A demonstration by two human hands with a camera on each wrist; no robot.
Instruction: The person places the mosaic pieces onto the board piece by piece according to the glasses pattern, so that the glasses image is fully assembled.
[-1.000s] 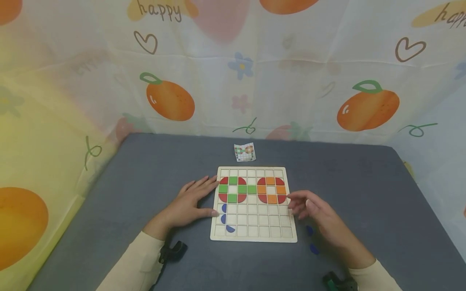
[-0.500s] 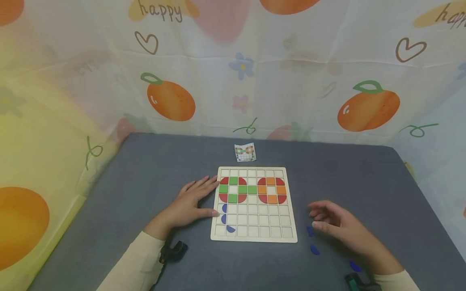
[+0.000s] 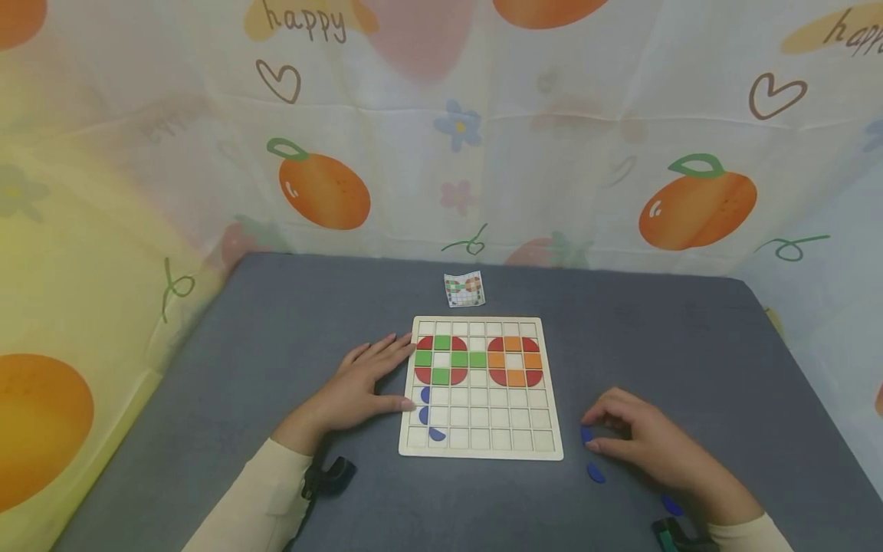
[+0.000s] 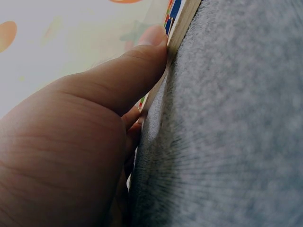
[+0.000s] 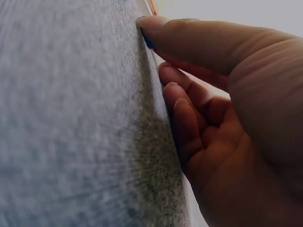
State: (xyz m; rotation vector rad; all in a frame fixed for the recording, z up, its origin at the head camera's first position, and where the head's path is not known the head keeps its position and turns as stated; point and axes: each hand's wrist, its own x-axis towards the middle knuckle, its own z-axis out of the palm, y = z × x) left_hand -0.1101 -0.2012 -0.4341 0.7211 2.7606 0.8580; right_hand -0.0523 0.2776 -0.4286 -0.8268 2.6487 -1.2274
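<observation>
A wooden grid board (image 3: 500, 418) lies on the table, with red, green and orange pieces in its upper rows. Several blue half-round pieces sit down its left column, one of them a tilted blue piece (image 3: 437, 435). My left hand (image 3: 355, 387) rests at the board's left edge, fingers spread and thumb on the rim. Right of the board, my right hand (image 3: 645, 433) pinches a blue half-round piece (image 3: 586, 435) between thumb and index finger at the tabletop. In the right wrist view this blue piece (image 5: 149, 42) shows beneath the thumb, mostly hidden.
Two more blue half-round pieces lie on the grey table: a nearer blue piece (image 3: 596, 473) and another blue piece (image 3: 671, 505) by the right wrist. A small printed pattern card (image 3: 464, 289) lies beyond the board. A fruit-print cloth (image 3: 414, 176) hangs behind the table.
My right hand has moved right and down from the board's right edge to the blue piece, and its fingers have closed on it. The left hand has stayed in place.
</observation>
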